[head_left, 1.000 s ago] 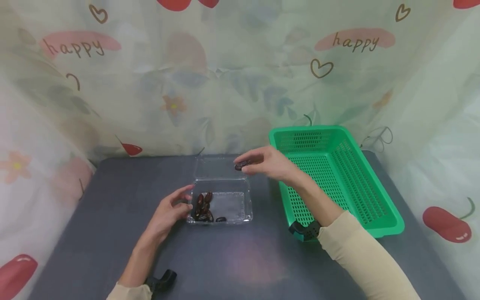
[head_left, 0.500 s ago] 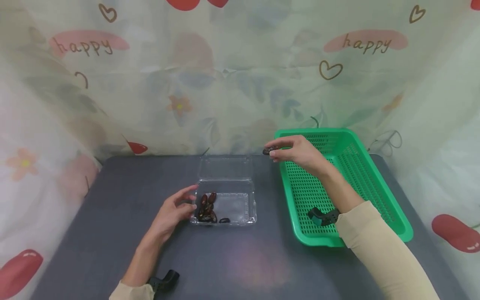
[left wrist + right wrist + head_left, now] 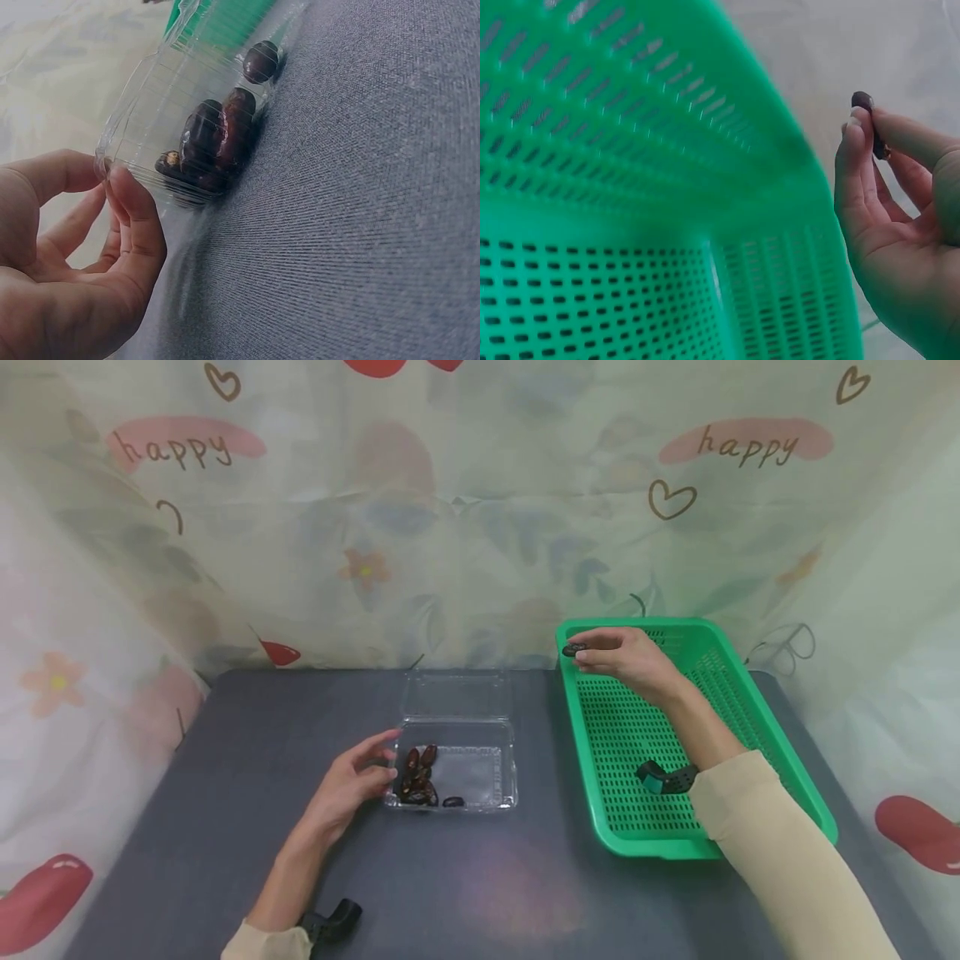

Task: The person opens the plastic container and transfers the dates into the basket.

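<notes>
The left hand (image 3: 341, 793) pinches the left rim of a clear plastic box (image 3: 472, 772) between thumb and fingers; the left wrist view shows that grip (image 3: 97, 247) closely. Several dark brown dates (image 3: 418, 777) lie together in the box's left part, with one date (image 3: 453, 802) apart near its front edge. Over the far left corner of a green basket (image 3: 588, 777), the right hand (image 3: 637, 662) pinches a dark date (image 3: 573, 649) between thumb and fingers. In the right wrist view the date (image 3: 879, 146) sticks out from the fingertips, beside the basket's rim.
The box's clear lid (image 3: 457, 695) lies folded back behind it on the grey table (image 3: 262, 735). A printed curtain (image 3: 465, 552) hangs behind and at both sides. The green basket's perforated floor (image 3: 630, 727) shows below the right forearm.
The right hand has carried the date rightward from above the box's lid to the basket's far left corner. The left hand has kept its hold on the box. The head view has shifted slightly.
</notes>
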Demonstrator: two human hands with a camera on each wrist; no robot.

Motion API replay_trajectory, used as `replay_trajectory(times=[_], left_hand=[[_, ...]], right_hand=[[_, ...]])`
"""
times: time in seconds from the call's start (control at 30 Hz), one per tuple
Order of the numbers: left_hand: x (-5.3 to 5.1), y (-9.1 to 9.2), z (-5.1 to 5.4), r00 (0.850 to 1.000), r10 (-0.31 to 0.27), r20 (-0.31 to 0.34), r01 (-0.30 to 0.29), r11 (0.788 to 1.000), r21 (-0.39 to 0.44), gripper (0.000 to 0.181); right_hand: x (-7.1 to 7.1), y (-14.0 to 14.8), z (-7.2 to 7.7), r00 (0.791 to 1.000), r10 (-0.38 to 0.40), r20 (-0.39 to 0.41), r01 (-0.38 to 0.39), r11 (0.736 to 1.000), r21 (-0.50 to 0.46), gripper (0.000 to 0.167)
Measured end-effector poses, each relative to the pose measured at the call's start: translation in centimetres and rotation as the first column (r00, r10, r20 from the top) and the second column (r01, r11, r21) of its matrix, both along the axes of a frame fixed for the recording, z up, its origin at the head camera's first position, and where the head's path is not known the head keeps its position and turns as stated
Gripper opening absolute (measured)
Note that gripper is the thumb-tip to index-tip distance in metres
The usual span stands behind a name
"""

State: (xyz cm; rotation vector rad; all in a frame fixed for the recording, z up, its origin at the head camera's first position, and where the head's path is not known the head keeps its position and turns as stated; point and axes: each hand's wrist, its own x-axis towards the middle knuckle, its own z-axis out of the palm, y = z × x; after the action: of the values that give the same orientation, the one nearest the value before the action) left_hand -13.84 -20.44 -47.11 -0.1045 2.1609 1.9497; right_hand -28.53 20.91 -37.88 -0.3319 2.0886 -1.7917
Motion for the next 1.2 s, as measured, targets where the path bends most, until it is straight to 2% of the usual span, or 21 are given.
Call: replay_trajectory(times=[0.3,0.6,0.8,1.03,1.2], left_hand=[[0.0,0.0,-0.2,1.000,-0.008,-0.012,0.008,1.000,0.002,0.057],[0.0,-0.2,-0.2,1.000,0.006,-0.012,-0.006,1.000,-0.013,0.058],[-0.2,0.0,-0.2,1.000,0.000,-0.012,0.000,1.000,-0.019,0.058],[0.0,0.0,-0.3,1.000,0.002,-0.015,-0.002,1.000,-0.024,0.057],[0.0,-0.1,-0.3,1.000,0.009,-0.014,-0.009,1.000,-0.024,0.057]], right_hand=[[-1.4,2.1,-2.0,0.998,-0.041,0.036,0.041,0.999,0.006,0.044],[-2.1,2.8,-3.6,0.999,-0.001,0.043,0.001,1.000,0.007,0.045],[-2.7,3.5,-4.9,0.998,-0.051,0.044,0.051,0.999,0.015,0.046],[-3.3,4.0,-6.8,0.997,-0.052,0.056,0.046,0.993,0.111,0.044],[-3.6,4.1,-7.7,0.994,-0.062,0.089,0.049,0.989,0.138,0.044]])
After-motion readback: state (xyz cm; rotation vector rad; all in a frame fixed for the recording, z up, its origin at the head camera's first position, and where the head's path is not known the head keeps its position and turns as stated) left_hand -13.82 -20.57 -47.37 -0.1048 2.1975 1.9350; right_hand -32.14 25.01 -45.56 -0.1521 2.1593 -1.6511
